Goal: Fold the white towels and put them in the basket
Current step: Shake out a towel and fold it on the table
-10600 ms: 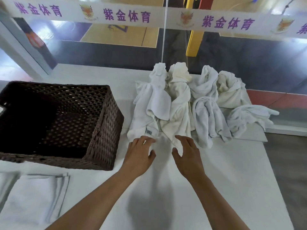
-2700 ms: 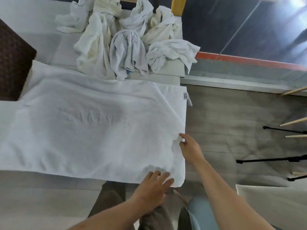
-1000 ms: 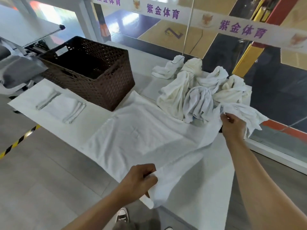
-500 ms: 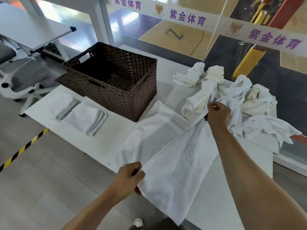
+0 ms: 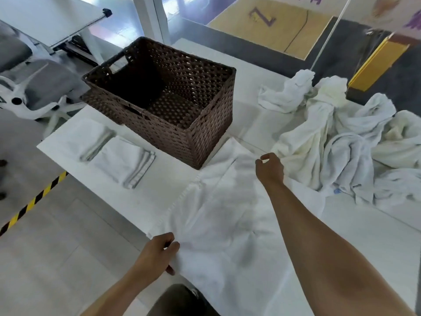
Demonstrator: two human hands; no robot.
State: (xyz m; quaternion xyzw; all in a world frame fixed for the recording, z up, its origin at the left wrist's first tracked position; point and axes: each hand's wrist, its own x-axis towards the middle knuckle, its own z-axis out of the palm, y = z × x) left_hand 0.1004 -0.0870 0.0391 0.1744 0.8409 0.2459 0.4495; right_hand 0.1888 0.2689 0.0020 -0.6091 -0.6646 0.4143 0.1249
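Head: basket point(image 5: 206, 142) beside towel point(image 5: 227, 215); pile point(image 5: 341, 144) behind

A: Arm covering?
B: Bare skin on the left forearm point(image 5: 118, 293) and right forearm point(image 5: 319, 236), down to the left hand point(image 5: 157, 252) and right hand point(image 5: 270, 169).
A: Lower body?
B: One dark rounded shape point(image 5: 180, 302) with a small white mark; shoe or knee, undetermined.

Left hand point(image 5: 157, 252) pinches the near corner of a half-folded white towel point(image 5: 227, 213) at the table point(image 5: 168, 183) edge. Right hand point(image 5: 270, 169) pinches its far corner, near the brown wicker basket point(image 5: 164, 131). Crumpled towel pile point(image 5: 341, 144) lies right, folded towels point(image 5: 123, 160) left of the basket.
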